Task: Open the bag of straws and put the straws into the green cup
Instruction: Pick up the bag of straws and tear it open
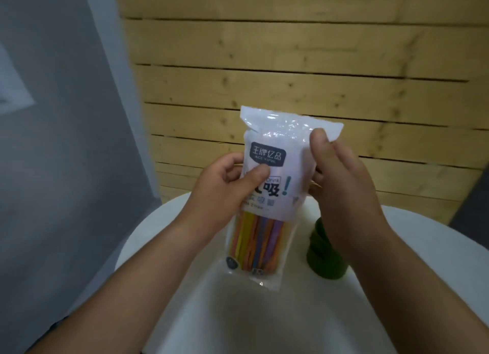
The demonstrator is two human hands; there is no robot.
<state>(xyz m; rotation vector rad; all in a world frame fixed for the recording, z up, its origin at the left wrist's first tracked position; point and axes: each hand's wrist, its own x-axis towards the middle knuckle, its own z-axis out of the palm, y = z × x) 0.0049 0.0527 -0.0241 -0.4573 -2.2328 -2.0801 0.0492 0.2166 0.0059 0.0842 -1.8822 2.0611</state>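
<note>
I hold a sealed plastic bag of straws upright above a white round table. Its upper half is white with a dark label; coloured straws show through the clear lower half. My left hand grips the bag's left side, thumb on the front over the print. My right hand pinches the right edge near the top seal, thumb in front. The green cup stands on the table to the right of the bag, partly hidden behind my right wrist.
A wall of pale wooden planks rises right behind the table. To the left is a grey floor. A dark object shows at the right edge.
</note>
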